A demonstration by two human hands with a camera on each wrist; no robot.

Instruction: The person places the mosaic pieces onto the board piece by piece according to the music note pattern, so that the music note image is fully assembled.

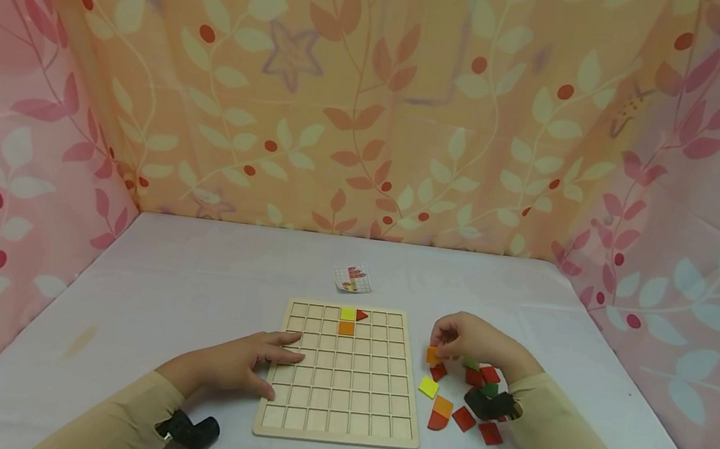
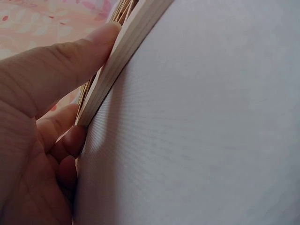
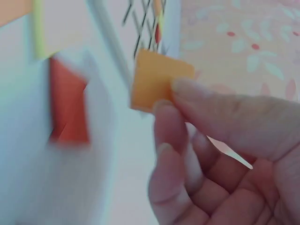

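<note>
In the head view a wooden grid board (image 1: 339, 421) lies on the table. My left hand (image 1: 236, 360) rests at its left edge, fingers reaching over the grid and thumb on the rim. A yellow square tile (image 1: 347, 314) sits in the top row with a red triangle tile (image 1: 361, 316) to its right. Directly below the yellow one is an orange square tile (image 1: 346, 329). Right of the board, my right hand (image 1: 479, 343) pinches another orange square tile (image 3: 154, 79) between thumb and fingertips, as the right wrist view shows closely.
Loose tiles lie right of the board, among them a yellow square (image 1: 428, 387), a red square (image 1: 464, 419) and a dark green piece (image 1: 489, 389), some partly under the right wrist's black camera (image 1: 489, 405). A small printed pattern card (image 1: 353, 278) lies beyond the board. Patterned curtains surround the table.
</note>
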